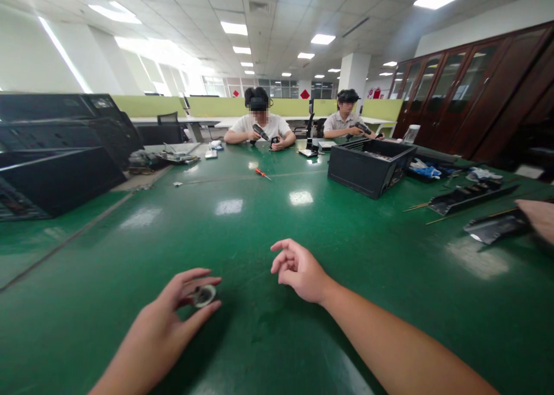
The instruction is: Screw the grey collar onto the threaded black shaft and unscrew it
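Pinching a small ring (204, 295) between thumb and fingertips, the left hand (173, 314) sits low in the frame, left of centre, just over the green table (242, 227). The ring is at the hand's tips, close to the tabletop; whether it touches the surface cannot be told. The right hand (298, 271) hovers just right of the ring, apart from it, fingers loosely curled and holding nothing. Farther up the table a red screwdriver (262, 173) lies at centre. An open black case (367, 167) stands right of it, with dark panels (471, 196) at the right edge. A black machine (56, 152) fills the upper left. Two people (259, 130) sit across the table with tools in hand.
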The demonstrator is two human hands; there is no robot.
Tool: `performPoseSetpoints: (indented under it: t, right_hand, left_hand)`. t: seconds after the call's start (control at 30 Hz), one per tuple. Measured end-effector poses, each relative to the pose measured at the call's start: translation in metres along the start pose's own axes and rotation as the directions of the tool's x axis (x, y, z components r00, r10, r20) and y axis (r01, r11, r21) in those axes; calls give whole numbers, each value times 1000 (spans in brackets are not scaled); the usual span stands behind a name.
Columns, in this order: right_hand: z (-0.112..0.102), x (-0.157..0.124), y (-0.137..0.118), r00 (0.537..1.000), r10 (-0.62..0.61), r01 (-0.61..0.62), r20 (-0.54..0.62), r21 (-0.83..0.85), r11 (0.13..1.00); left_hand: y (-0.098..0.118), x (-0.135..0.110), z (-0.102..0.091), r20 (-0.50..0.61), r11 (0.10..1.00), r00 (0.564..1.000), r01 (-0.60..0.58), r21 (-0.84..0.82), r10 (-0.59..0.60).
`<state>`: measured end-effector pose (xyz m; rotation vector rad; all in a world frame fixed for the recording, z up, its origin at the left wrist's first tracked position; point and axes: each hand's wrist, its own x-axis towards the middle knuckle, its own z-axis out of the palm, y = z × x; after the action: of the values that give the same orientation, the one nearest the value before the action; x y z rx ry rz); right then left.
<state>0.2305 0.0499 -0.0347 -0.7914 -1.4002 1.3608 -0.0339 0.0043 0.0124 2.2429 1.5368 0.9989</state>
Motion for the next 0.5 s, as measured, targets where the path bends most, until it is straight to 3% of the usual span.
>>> performPoseSetpoints:
  t: [0.03,0.1,0.2,0.4,0.5]
  right_hand:
    - [0,-1,2,999,-38,37,-4,-85,996]
    - [1,-2,5,995,-98,89,-22,-262,961]
    - [4,-5,9,986,-157,119,-51,-436,892]
    - [11,-14,2,967,-255,232,24,-511,828]
    - [14,-19,-5,959,-262,274,103,-560,782]
  left_hand:
    - [5,12,12,57,999,998,1,-53,2]
    - [15,31,36,65,986,998,-9,-168,20]
    - [24,39,58,72,979,995,-50,-199,66]
    - [9,23,55,79,946,951,-284,-158,299]
    - [8,22,55,60,944,946,-309,-113,317]
